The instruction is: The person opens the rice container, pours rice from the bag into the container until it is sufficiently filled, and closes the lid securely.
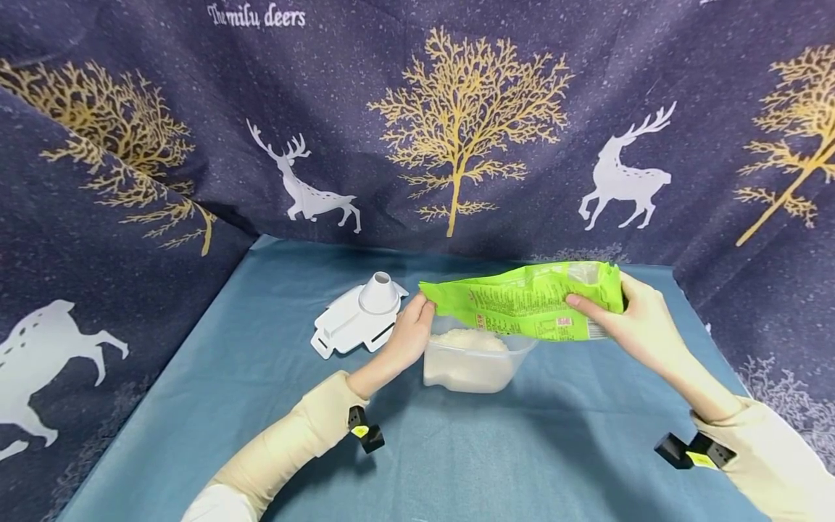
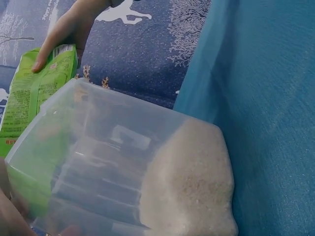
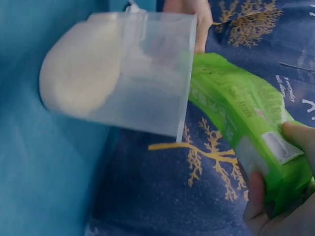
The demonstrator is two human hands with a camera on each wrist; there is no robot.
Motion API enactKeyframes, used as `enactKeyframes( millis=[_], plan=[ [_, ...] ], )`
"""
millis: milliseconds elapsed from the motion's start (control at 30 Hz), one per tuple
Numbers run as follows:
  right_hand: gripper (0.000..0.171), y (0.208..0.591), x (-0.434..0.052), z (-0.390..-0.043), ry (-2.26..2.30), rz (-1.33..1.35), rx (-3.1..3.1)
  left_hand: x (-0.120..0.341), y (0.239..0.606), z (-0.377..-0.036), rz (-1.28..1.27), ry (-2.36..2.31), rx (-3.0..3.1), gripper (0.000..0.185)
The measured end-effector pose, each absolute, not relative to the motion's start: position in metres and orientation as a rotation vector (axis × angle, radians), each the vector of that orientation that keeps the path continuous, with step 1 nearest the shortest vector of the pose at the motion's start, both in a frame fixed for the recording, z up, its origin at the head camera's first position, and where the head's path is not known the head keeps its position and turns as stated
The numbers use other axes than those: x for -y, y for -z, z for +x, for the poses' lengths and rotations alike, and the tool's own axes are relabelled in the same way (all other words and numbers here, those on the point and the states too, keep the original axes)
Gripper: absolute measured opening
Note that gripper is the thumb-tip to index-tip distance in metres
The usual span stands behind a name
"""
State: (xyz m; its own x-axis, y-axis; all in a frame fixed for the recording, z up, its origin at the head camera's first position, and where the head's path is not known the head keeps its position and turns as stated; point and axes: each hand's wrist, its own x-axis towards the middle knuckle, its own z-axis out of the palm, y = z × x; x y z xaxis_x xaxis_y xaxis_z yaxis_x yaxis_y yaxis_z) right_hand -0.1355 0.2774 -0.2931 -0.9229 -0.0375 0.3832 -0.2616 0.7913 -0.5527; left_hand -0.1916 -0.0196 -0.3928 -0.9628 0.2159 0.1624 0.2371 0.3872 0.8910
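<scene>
A green printed plastic bag [image 1: 522, 301] is held nearly level over a clear plastic container [image 1: 479, 377]. White rice [image 2: 192, 182] is heaped in the bottom of the container, which stands on the cloth. My right hand [image 1: 642, 322] grips the bag's right end, thumb on the near face and fingers behind. At the bag's left end, my left hand [image 1: 412, 330] pinches the narrow mouth beside the container's rim [image 3: 189, 88]. In the right wrist view, that mouth overlaps the rim. The left fingertips are partly hidden behind the bag and container.
Left of the container lies a white plastic lid [image 1: 346, 322] with a cone-shaped spout [image 1: 380, 293] standing up from it. A blue cloth [image 1: 417, 457] covers the table. Dark fabric [image 1: 326, 94] printed with deer and trees hangs behind and at the sides.
</scene>
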Motion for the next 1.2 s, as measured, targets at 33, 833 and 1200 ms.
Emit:
enactKeyframes(
  millis=[33,833,1200],
  plan=[
    [0.03,0.294,-0.277,-0.136,-0.828,0.262,2.578,0.02,0.393,-0.191,-0.423,1.672,2.605,0.024],
    [0.026,0.284,-0.279,-0.151,-0.676,0.339,2.221,0.019,0.388,-0.192,-0.56,1.596,2.653,0.024],
    [0.035,0.276,-0.276,-0.15,-0.667,0.426,2.259,0.024,0.391,-0.193,-0.509,1.663,2.633,0.024]
  ],
)
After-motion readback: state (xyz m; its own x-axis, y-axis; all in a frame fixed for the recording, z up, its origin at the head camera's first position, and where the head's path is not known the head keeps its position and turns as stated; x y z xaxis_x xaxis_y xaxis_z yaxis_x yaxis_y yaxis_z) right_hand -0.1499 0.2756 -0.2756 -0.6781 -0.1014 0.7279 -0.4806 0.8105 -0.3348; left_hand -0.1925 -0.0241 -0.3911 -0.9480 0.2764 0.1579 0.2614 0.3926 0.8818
